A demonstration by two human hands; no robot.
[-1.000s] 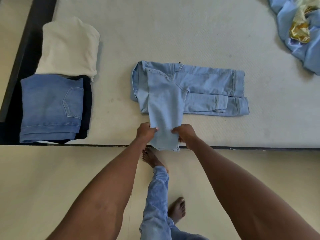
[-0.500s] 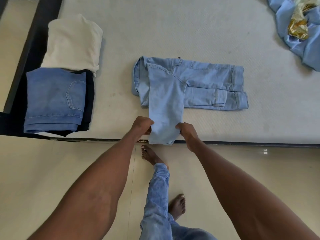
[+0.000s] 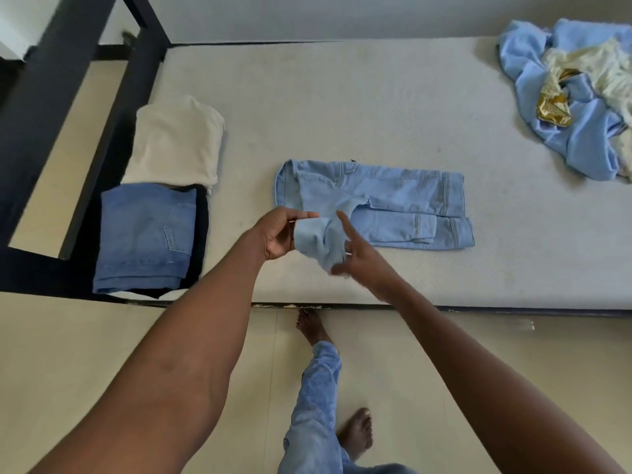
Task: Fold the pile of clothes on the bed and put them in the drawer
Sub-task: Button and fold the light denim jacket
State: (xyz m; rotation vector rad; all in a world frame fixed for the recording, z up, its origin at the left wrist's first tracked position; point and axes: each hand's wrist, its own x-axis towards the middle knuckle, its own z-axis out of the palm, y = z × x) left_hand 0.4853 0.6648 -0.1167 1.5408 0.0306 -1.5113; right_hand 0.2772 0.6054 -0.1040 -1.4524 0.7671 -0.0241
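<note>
The light jeans (image 3: 403, 196) lie partly folded on the mattress (image 3: 342, 107), and one leg end is lifted off the surface between both hands. The left hand (image 3: 278, 234) holds the left edge of that raised leg, thumb and fingers curled round the cloth with the palm turned toward the camera. The right hand (image 3: 355, 254) grips the other side of the bunched end, with its forefinger stretched out straight toward the far side of the bed and the remaining fingers closed on the fabric; the lower edge of the cloth is blurred there. Just beyond the grip and to its right, the rest of the jeans rests flat, waistband at the left, the doubled legs running off to the right.

Well to the left of the hands, a folded pair of darker blue jeans (image 3: 147, 234) sits on top of a black garment (image 3: 203, 234), near the corner of the mattress. Touching that stack on its far side is a folded cream garment (image 3: 178, 142). Far off to the right of the grip, at the far corner, lies the unfolded pile (image 3: 567, 97) of blue, cream and gold cloth.

Below the hands, past the near edge of the bed, the person's bare feet stand on the floor (image 3: 102, 354).
</note>
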